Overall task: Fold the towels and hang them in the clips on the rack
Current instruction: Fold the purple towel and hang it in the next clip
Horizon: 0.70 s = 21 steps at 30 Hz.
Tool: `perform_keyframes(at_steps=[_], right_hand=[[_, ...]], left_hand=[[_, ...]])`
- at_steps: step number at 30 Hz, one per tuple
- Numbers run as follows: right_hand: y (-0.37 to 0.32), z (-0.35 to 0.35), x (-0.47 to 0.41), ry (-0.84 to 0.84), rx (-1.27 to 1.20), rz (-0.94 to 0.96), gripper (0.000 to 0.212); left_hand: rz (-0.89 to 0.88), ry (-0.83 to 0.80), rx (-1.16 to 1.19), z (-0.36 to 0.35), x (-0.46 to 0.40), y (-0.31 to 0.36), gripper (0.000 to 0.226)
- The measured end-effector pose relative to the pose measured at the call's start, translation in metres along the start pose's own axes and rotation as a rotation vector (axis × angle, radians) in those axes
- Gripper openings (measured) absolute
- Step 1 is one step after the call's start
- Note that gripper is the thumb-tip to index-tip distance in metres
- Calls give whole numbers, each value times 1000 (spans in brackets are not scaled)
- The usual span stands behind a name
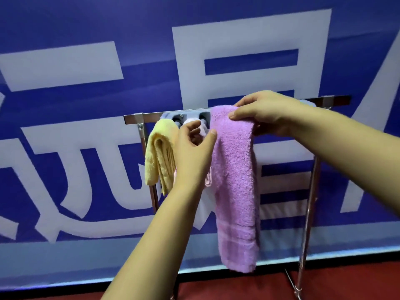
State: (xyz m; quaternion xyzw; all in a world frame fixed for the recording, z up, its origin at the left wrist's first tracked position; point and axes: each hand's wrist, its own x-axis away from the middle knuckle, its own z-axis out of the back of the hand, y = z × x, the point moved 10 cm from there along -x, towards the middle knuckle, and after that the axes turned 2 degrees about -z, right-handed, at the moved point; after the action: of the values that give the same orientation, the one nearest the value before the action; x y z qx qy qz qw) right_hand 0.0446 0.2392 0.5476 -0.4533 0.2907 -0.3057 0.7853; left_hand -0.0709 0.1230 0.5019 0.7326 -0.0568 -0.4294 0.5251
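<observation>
A folded purple towel hangs long from the top bar of the metal rack. My right hand grips its folded top against the bar, fingers curled over it. My left hand is beside the towel's left edge, thumb touching it, fingers spread and relaxed. A folded yellow towel hangs from a clip at the rack's left end. A pale pink towel hangs between them, mostly hidden behind my left hand. Dark round clips sit on a grey plate along the bar.
A blue banner with large white characters stands right behind the rack. The rack's right chrome leg runs down to a red floor. The bar's right end sticks out past my right forearm.
</observation>
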Motion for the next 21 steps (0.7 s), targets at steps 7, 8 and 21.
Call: perform_keyframes(at_steps=[7, 8, 21], right_hand=[[-46, 29, -25, 166, 14, 37, 10], [-53, 29, -28, 169, 19, 41, 11], [-34, -38, -70, -25, -228, -295, 20]], left_hand=[[196, -77, 71, -28, -13, -46, 57], [232, -93, 86, -32, -15, -57, 61], [180, -22, 65, -60, -2, -55, 86]])
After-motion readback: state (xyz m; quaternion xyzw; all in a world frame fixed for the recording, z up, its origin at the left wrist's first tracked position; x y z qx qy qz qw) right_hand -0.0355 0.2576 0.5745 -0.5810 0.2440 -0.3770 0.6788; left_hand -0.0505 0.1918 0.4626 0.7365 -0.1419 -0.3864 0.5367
